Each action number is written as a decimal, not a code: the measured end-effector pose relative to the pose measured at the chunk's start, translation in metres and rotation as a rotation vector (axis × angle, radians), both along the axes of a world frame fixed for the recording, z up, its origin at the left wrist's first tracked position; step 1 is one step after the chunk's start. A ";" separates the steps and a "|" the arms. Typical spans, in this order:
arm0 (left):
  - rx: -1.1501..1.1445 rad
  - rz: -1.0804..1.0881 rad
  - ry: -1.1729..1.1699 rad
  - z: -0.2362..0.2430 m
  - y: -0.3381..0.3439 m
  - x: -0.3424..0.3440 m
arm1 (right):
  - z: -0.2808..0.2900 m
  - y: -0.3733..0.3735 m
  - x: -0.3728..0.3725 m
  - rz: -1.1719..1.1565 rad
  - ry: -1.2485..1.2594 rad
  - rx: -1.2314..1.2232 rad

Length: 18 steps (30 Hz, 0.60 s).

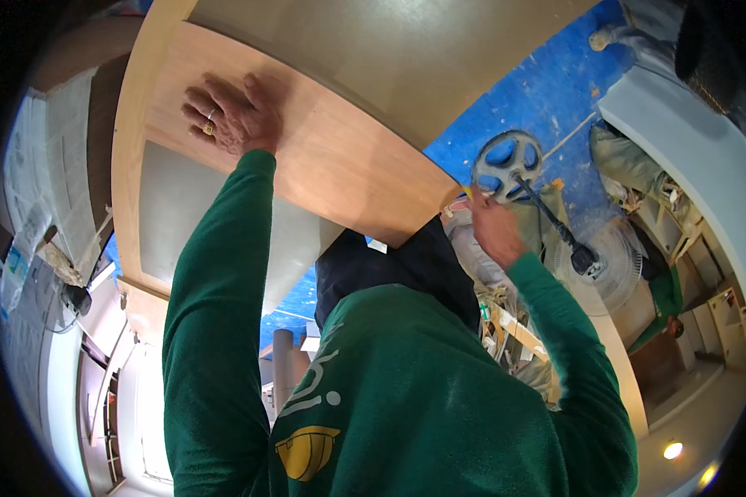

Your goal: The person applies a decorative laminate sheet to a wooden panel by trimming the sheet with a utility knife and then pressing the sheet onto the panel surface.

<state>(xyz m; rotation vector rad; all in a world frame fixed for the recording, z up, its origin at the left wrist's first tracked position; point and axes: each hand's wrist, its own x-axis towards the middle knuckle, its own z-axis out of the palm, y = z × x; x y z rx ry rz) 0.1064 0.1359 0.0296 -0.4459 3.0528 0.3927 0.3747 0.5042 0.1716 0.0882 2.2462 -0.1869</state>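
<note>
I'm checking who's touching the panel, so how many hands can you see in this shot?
2. The left hand lies flat on the wooden panel; the right hand is at the panel's right corner. Others may be hidden.

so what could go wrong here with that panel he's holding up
1. The left hand lies flat and open on the wooden panel, pressing rather than gripping, so the panel could slide.
2. The right hand sits at the panel's corner, close to a fan on a stand; a slip might knock it.
3. The floor below is crowded with shelving units, so a dropped panel could hit them.
</note>
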 end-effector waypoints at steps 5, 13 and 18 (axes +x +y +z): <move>-0.056 0.005 0.031 -0.003 -0.018 0.003 | 0.034 -0.032 -0.053 -0.127 0.169 -0.140; -0.063 0.002 -0.065 0.014 0.001 0.000 | -0.062 -0.190 -0.303 -0.130 0.612 -0.502; 0.001 0.032 -0.100 0.018 -0.004 -0.005 | -0.081 -0.254 -0.394 -0.070 0.572 -0.533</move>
